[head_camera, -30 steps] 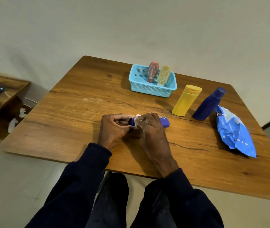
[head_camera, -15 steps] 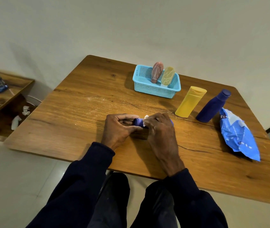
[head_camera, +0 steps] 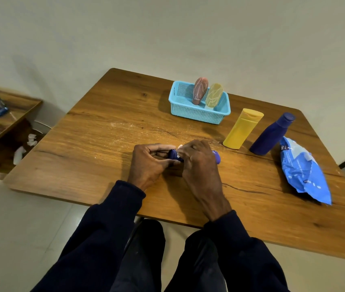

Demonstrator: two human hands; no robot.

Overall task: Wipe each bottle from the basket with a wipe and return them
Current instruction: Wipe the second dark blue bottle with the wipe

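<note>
The wooden table (head_camera: 104, 144) carries everything. On it a blue wipes pack (head_camera: 306, 173) lies flat, well to the right of the light-blue basket (head_camera: 199, 116) and nearer the person. The basket itself stands towards the table's far edge.

Both hands are in front of the basket, on the person's side. The left hand (head_camera: 148, 163) has its fingers and thumb curled round one end of a small purple bottle (head_camera: 173, 154). The right hand (head_camera: 201, 163) is wrapped over the bottle's middle.

A dark blue bottle (head_camera: 272, 134) stands upright to the right of the basket, and a yellow bottle (head_camera: 243, 129) stands between it and the basket. Inside the basket a pink-brown bottle (head_camera: 200, 90) and a pale yellow patterned bottle (head_camera: 214, 94) stand side by side.

The purple bottle lies sideways between the hands, its far end poking out past the right hand. A scrap of white wipe (head_camera: 180, 146) shows under the right hand's fingers, against the bottle.
</note>
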